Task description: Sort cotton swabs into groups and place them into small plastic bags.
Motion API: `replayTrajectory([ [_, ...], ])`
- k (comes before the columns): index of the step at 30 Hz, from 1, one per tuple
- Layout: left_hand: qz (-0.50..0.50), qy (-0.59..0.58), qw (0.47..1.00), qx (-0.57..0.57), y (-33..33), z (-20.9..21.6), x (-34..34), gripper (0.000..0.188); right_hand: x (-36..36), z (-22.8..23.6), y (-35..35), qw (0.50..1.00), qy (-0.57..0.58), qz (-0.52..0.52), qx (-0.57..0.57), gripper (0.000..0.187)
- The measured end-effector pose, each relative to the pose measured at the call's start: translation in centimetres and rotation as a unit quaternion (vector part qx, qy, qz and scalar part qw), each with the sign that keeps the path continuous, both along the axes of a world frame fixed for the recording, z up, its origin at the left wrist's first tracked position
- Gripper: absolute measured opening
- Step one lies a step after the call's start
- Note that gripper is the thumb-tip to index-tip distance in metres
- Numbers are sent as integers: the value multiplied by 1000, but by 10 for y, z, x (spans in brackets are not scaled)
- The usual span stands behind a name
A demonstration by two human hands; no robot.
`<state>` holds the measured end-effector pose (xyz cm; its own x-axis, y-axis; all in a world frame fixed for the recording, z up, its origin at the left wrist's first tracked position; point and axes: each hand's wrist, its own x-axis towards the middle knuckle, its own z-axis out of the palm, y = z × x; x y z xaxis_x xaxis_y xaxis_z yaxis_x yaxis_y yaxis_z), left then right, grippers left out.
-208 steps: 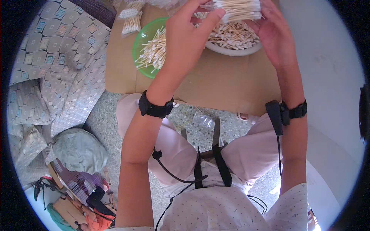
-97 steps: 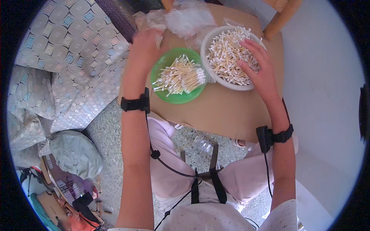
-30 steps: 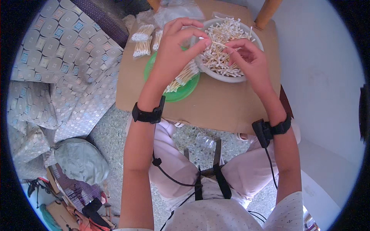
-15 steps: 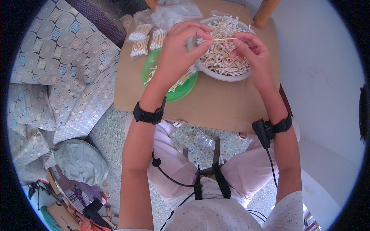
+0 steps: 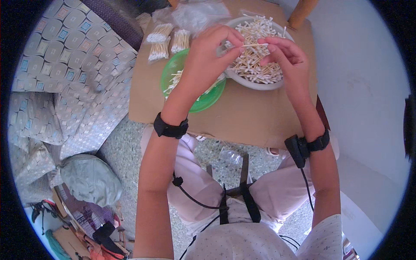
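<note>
A single cotton swab (image 5: 254, 45) stretches level between my two hands. My left hand (image 5: 213, 48) pinches its left end with thumb and forefinger, and my right hand (image 5: 289, 55) pinches the other end. Beneath them a white bowl (image 5: 253, 85) is heaped with loose cotton swabs (image 5: 255, 65). Partly behind my left hand and wrist stands a green bowl (image 5: 211, 102), which holds fewer swabs (image 5: 175, 82).
Several clear bags packed with swabs (image 5: 159, 50) lie at the back left of the cardboard-covered table (image 5: 255, 117). Behind them are clear plastic bags (image 5: 201, 15). A wooden post (image 5: 301, 13) rises at the back right, beside a pale wall (image 5: 359, 86).
Both hands have shifted slightly to the right and stay pinched on the cotton swab. The view has moved a little; the bowls and bags keep their places on the table.
</note>
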<state>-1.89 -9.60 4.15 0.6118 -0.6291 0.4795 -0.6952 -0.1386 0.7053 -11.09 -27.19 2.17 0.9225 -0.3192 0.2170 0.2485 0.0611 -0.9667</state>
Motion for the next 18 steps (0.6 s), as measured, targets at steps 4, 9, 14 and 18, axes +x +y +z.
replayTrajectory([
  [4, -35, -50, 997, 36, 1, -1, 3, 15, -2, -1, 1, 1000, -13, 6, -22, 19],
  [9, -39, -66, 994, 73, 9, 8, 8, 27, -3, 2, 3, 996, 41, 28, -76, 18],
  [14, -10, -58, 991, 118, 32, 10, 10, 38, -3, 0, 10, 995, 25, 51, -88, 18],
  [18, -51, 20, 982, 179, 37, 12, 13, 29, 0, -1, 8, 998, 17, 27, -55, 17],
])
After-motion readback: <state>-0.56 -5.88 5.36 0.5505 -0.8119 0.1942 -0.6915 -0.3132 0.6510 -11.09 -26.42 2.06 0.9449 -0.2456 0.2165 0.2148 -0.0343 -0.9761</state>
